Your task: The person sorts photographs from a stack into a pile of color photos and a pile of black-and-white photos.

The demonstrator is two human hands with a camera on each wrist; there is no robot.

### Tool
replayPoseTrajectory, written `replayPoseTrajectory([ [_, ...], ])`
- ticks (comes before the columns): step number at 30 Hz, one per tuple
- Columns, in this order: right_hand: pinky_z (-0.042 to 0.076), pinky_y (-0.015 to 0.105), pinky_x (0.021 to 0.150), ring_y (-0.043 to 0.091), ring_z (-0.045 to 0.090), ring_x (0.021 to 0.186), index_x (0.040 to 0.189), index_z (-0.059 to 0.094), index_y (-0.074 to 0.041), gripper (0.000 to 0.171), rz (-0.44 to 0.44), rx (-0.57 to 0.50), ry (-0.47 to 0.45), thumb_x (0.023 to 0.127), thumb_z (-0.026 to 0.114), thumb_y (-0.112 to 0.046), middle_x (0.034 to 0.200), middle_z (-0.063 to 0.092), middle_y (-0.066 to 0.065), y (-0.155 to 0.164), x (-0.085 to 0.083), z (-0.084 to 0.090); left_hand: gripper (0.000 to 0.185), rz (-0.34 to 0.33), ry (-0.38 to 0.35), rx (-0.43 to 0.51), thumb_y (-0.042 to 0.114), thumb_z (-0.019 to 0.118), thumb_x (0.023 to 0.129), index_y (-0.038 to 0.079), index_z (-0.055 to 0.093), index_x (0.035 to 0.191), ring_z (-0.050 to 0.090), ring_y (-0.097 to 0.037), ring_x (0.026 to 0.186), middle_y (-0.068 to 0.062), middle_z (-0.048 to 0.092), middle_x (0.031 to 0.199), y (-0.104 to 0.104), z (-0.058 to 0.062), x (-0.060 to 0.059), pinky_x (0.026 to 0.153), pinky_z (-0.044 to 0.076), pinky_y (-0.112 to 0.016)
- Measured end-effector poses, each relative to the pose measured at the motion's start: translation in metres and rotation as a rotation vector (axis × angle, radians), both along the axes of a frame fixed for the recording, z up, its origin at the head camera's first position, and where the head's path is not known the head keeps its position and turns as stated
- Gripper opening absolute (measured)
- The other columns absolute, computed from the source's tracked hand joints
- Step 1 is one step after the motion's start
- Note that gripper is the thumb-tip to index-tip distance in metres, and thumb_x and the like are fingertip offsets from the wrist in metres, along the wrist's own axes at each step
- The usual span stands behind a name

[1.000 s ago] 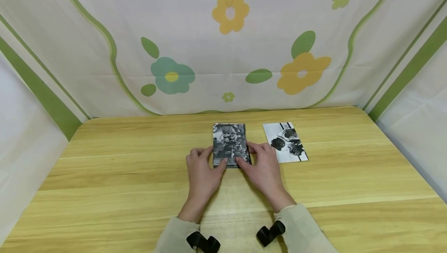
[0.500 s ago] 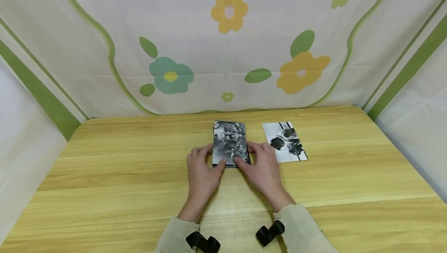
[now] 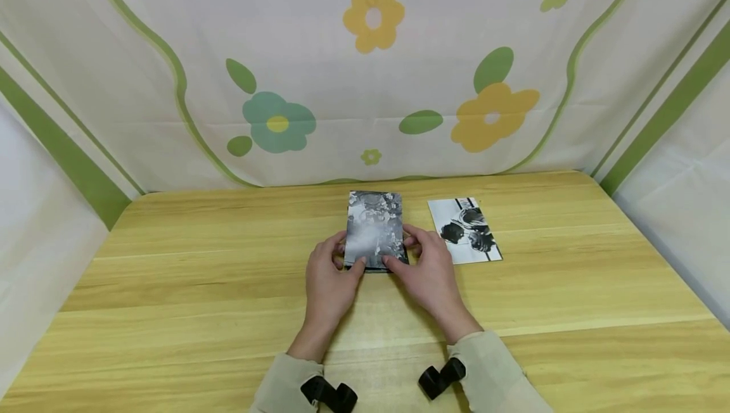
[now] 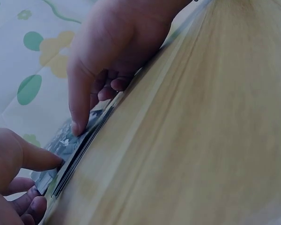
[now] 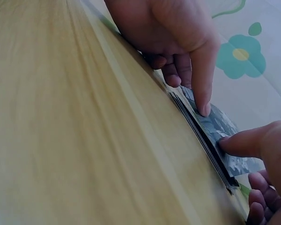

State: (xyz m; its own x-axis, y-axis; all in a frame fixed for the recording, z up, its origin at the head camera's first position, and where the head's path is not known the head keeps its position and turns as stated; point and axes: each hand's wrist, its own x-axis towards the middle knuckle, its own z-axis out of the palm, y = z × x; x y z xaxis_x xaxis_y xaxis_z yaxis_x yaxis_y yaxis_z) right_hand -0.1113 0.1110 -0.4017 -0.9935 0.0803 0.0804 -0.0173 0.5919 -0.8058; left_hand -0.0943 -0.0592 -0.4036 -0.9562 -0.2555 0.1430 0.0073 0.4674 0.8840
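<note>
A black-and-white photo card (image 3: 374, 226) lies over a small stack of cards (image 5: 196, 127), in the middle of the far half of the table. My left hand (image 3: 331, 283) grips its left side, thumb on the face near the front edge. On the opposite side my right hand (image 3: 431, 277) holds it likewise, both thumbs pressing close together. In the wrist views, a dark gap shows between the top card and the layered edges below. The fingertips under the card's sides are partly hidden. Beyond my right hand is a second black-and-white card (image 3: 466, 232), lying flat and slightly turned.
The wooden table (image 3: 188, 286) spreads out on both sides of my hands. Behind it hangs a white cloth (image 3: 319, 52) printed with flowers, and similar cloth closes off the left and right sides. A black wrist device (image 3: 441, 378) sits at each sleeve cuff.
The top card has shifted away from me relative to the stack, and its surface now catches more glare. My left fingers are more curled at its side. The card on the right stays put.
</note>
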Motion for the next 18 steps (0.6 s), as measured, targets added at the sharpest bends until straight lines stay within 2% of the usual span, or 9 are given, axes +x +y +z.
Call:
replayPoseTrajectory([
  [5, 0.048, 0.039, 0.095, 0.026, 0.06, 0.104, 0.149, 0.063, -0.01, 0.069, -0.003, -0.038, 0.0, 0.086, 0.089, -0.021, 0.116, 0.066, 0.01, 0.002, 0.0, 0.0, 0.051, -0.001, 0.01, 0.023, 0.006, 0.086, 0.085, 0.0, 0.071, 0.134, 0.056, -0.019, 0.083, -0.015, 0.07, 0.104, 0.0, 0.0, 0.0, 0.074, 0.043, -0.026],
  [11, 0.051, 0.04, 0.096, 0.025, 0.061, 0.107, 0.152, 0.061, -0.011, 0.069, -0.01, -0.071, 0.002, 0.088, 0.085, -0.019, 0.119, 0.064, 0.009, 0.009, 0.003, 0.007, 0.035, -0.015, 0.049, 0.094, 0.003, 0.076, 0.095, -0.002, 0.073, 0.129, 0.058, -0.018, 0.082, -0.015, 0.072, 0.102, 0.006, 0.007, -0.001, 0.074, 0.048, -0.024],
  [15, 0.051, 0.038, 0.095, 0.025, 0.059, 0.11, 0.151, 0.061, -0.013, 0.065, -0.034, -0.095, 0.004, 0.089, 0.082, -0.018, 0.123, 0.064, 0.008, 0.023, 0.002, 0.016, 0.03, -0.017, 0.056, 0.156, 0.001, 0.072, 0.097, -0.002, 0.075, 0.126, 0.06, -0.015, 0.081, -0.014, 0.073, 0.098, 0.02, 0.013, -0.005, 0.072, 0.05, -0.022],
  [18, 0.05, 0.033, 0.091, 0.023, 0.058, 0.109, 0.147, 0.065, -0.014, 0.058, -0.079, -0.102, 0.002, 0.092, 0.081, -0.022, 0.123, 0.064, 0.008, 0.04, -0.002, 0.023, 0.029, -0.021, 0.042, 0.195, 0.001, 0.074, 0.095, -0.001, 0.076, 0.123, 0.06, -0.012, 0.079, -0.012, 0.075, 0.096, 0.039, 0.017, -0.01, 0.07, 0.051, -0.021],
])
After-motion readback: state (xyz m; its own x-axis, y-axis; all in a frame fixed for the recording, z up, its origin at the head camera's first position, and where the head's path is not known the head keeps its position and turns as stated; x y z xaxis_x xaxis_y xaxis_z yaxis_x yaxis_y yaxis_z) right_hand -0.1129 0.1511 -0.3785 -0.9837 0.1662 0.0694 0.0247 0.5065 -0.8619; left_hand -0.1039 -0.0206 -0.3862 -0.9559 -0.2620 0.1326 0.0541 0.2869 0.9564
